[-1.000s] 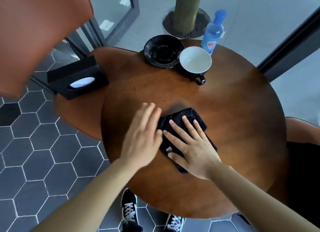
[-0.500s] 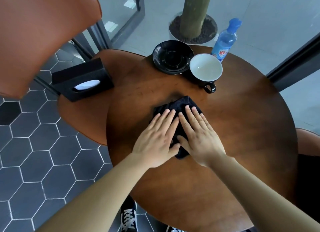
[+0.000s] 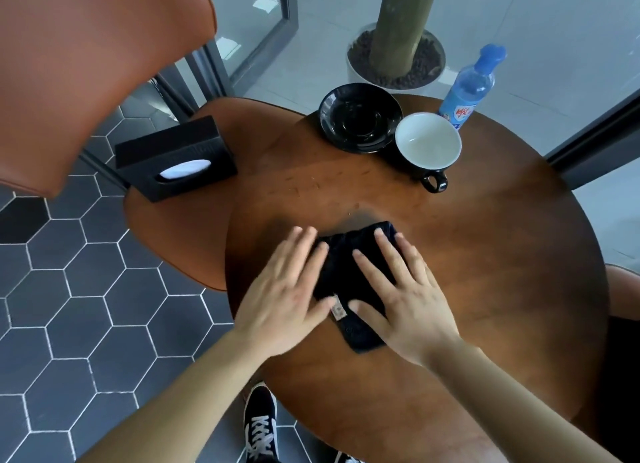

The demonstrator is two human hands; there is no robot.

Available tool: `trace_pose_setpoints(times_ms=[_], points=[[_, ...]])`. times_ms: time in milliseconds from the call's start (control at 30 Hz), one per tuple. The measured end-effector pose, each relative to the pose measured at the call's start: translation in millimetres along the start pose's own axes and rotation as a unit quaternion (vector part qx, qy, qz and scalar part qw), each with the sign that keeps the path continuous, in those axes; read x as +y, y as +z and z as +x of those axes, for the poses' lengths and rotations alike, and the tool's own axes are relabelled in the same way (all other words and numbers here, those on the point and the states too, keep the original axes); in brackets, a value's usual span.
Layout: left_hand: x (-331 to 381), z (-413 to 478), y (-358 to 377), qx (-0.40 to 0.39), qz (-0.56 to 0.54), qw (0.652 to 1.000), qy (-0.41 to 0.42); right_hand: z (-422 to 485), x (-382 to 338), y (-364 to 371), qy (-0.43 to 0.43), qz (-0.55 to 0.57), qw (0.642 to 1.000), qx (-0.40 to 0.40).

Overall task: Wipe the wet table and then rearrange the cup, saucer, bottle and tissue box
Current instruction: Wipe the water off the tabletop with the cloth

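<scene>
Both hands lie flat on a dark cloth (image 3: 341, 268) near the middle of the round wooden table (image 3: 491, 255). The right hand (image 3: 405, 303) presses down on the cloth with fingers straight and spread, gripping nothing. The left hand (image 3: 284, 289) is flat and loose-fingered too (it is blurred). Most of it rests on the bare wood, with only its inner edge and thumb over the cloth's left side. A small label shows on the cloth between the two thumbs. Just beyond the cloth's far edge a darker, damp-looking patch (image 3: 360, 218) marks the wood.

At the far side of the table a glossy black saucer (image 3: 360, 116) sits with nothing on it. Just to its right is the cup (image 3: 427, 144), white inside and black outside, upright, its handle turned toward the person. Behind the cup, at the table's far rim, a clear bottle (image 3: 467, 88) with a blue cap stands upright.

The black tissue box (image 3: 176, 158) is off the table, lying on the seat of the brown chair (image 3: 86, 64) to the left, a white tissue showing in its slot. Past the table stands a white planter (image 3: 356, 69) with a thick trunk. Below the near rim, a black sneaker (image 3: 259, 424) with white laces rests on dark hexagonal tiles (image 3: 86, 324).
</scene>
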State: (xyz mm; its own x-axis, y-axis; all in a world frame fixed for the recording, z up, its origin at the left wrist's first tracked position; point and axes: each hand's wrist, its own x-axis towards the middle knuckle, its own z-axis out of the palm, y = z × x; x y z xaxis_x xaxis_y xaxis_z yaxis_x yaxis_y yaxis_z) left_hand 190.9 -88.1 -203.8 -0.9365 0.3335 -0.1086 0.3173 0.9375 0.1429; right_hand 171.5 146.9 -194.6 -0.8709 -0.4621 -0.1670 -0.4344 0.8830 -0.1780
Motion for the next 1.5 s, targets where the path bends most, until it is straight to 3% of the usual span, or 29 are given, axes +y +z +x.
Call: trace_pose_setpoints(times_ms=[167,433,500,600,700,800,900,967,1133,1200,1367,1433,1500], points=[[-11,-25,16,-0.001,0.007,0.996,-0.087,32,-11,9,0.014,-0.049,0.999,-0.014],[-1,-27,18,-0.003,0.017,0.993,-0.116,94,-23,3,0.203,-0.003,0.979,0.019],[0,-27,17,-0.005,0.017,0.993,-0.117,92,-34,2,0.154,-0.012,0.988,0.012],[0,-28,16,-0.01,0.014,0.993,-0.113,47,-31,4,0.005,-0.034,0.999,-0.015],[1,-28,16,-0.007,0.011,0.993,-0.117,14,0,4,-0.047,-0.07,0.995,-0.053],[1,-28,17,0.003,0.01,0.993,-0.116,38,14,1,0.033,-0.051,0.998,-0.009],[0,-27,18,0.007,0.016,0.993,-0.117,96,-10,3,0.168,0.001,0.985,0.029],[0,-27,20,0.01,0.02,0.993,-0.116,119,-29,3,0.208,0.013,0.978,0.029],[0,-28,18,0.01,0.024,0.993,-0.116,69,-21,5,0.019,-0.043,0.999,-0.008],[1,-28,19,0.009,0.022,0.993,-0.117,62,-2,2,0.043,-0.043,0.998,-0.006],[1,-28,20,0.01,0.023,0.992,-0.12,131,-22,-4,0.206,0.009,0.978,0.031],[1,-27,20,0.018,0.026,0.993,-0.117,150,-42,-1,0.213,0.021,0.976,0.037],[1,-28,21,0.02,0.022,0.993,-0.118,149,-59,2,0.154,0.02,0.987,0.031]])
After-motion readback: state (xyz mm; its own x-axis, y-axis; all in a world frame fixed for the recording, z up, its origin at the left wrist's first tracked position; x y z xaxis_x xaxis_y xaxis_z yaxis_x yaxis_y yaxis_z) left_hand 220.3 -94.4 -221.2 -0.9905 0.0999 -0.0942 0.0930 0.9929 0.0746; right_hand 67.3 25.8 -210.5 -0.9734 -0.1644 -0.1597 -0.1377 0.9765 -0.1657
